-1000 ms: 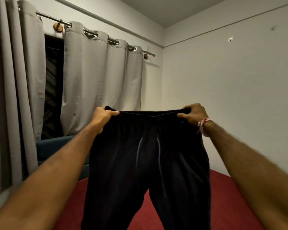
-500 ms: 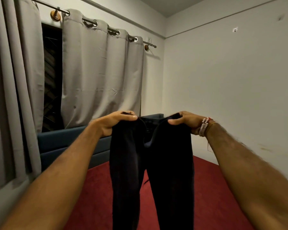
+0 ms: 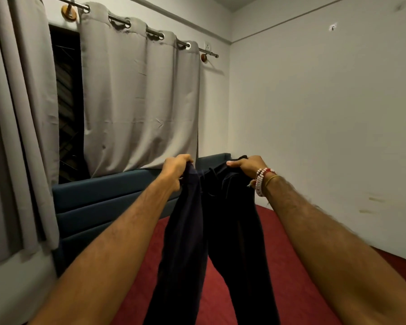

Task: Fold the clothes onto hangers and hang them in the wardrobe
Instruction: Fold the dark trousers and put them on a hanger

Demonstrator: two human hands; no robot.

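Two hands hold one pair of dark drawstring trousers [image 3: 223, 231] up by the waistband, at arm's length straight ahead of the person. The left hand [image 3: 177, 168] has its fingers curled round the left end of the waistband. The right hand [image 3: 244, 166], with bead bracelets [image 3: 261, 181] at the wrist, pinches the right end between thumb and fingers. The hands are level and near each other, so the waistband sags between them and the drawstring [image 3: 211, 181] dangles in the dip.

The trousers' long axis runs straight down. Both legs hang side by side from the hands, over the red bed [image 3: 295, 266], and pass out of the bottom of the view, so whether the hems touch the bed cannot be told. Neither hand is nearer the garment than the other, as each holds its own end.

The likely next move is to bring the two ends together, leg laid on leg. That turns on the short gap between the hands closing while the legs stay plumb.

No hanger, wardrobe or other container is in view. Behind the trousers are only a blue headboard [image 3: 103, 202] and a grey curtain [image 3: 138, 102].
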